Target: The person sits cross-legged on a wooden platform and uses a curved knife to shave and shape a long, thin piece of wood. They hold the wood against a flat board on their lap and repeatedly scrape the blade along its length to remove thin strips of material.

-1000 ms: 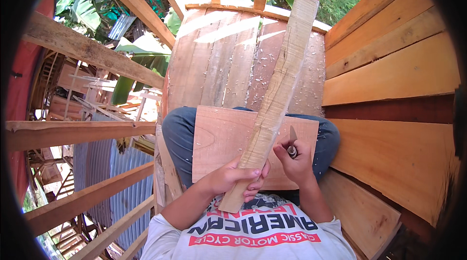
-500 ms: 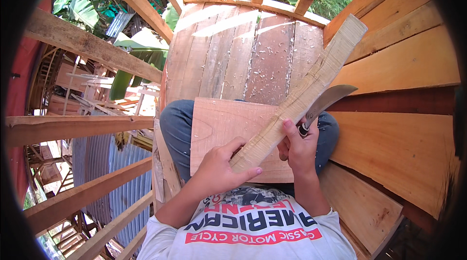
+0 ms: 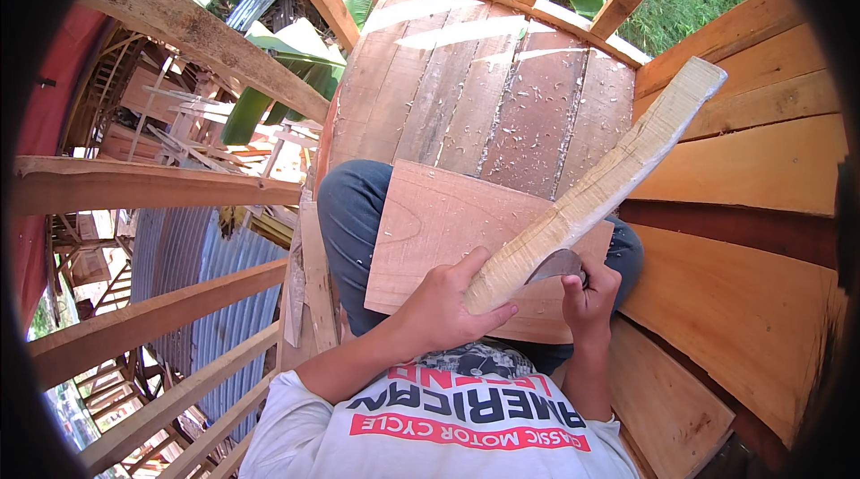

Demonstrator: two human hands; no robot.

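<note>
The person is sitting up on a raised plank platform (image 3: 502, 85) with a flat wooden board (image 3: 430, 228) across the lap, carving a long pale stick of wood (image 3: 600, 188). The left hand (image 3: 443, 309) is wrapped closed around the near end of the stick, and the rest of it angles up and away from that grip toward the far right. The right hand (image 3: 587, 300) is closed around the handle of a curved blade (image 3: 555, 264), which sits right against the underside of the stick, just past the left grip.

Biggest worry, in my opinion: that blade is really close to the left fingers. If it catches the grain and then lets go all at once, it could skid back toward the thumb or knuckles. The stick is only held at one end, so the long free part can twist or lever in the grip when the blade bites. The lap board isn't clamped to anything either; it looks like it's just resting on the legs, so a hard push could slide it. Also, with the open railing and the drop on the left, anything that slips is probably gone over the edge.
</note>
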